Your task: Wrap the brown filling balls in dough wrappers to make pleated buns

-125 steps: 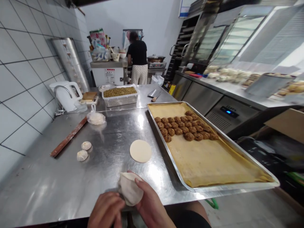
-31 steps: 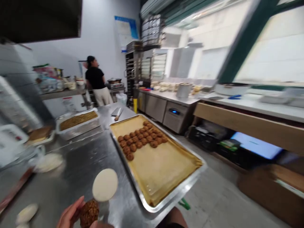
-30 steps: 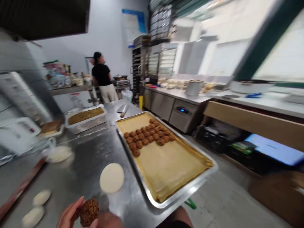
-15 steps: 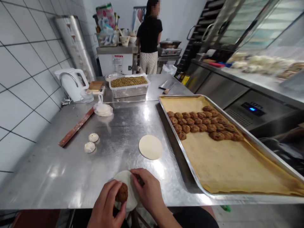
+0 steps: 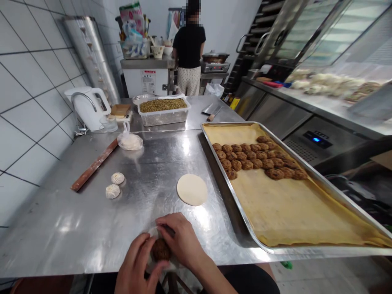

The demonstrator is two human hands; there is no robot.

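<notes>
Near the table's front edge, a ball of brown filling [image 5: 161, 250] sits on a thin white dough wrapper [image 5: 154, 232]. My left hand [image 5: 136, 261] curves around the ball and wrapper from the left, thumb in front. On the far right side, my right hand [image 5: 181, 241] pinches the wrapper's edge between thumb and fingers. Much of the wrapper is hidden by both hands. Beyond them lies a flat round dough wrapper [image 5: 192, 190]. Two pleated dough buns [image 5: 113, 191] sit to the left.
On the right, a large metal tray [image 5: 241, 208] lined with yellowish paper bears several brown filling balls [image 5: 247, 164]. A wooden rod [image 5: 94, 165], a bagged dough lump [image 5: 130, 141], a white kettle [image 5: 87, 108] and a tub [image 5: 163, 118] stand farther off. A person [image 5: 189, 49] stands behind.
The wrapper's edge has been drawn up around the filling ball. My right hand has moved left, closer to my left hand. The view has shifted slightly, and the person behind has turned away.
</notes>
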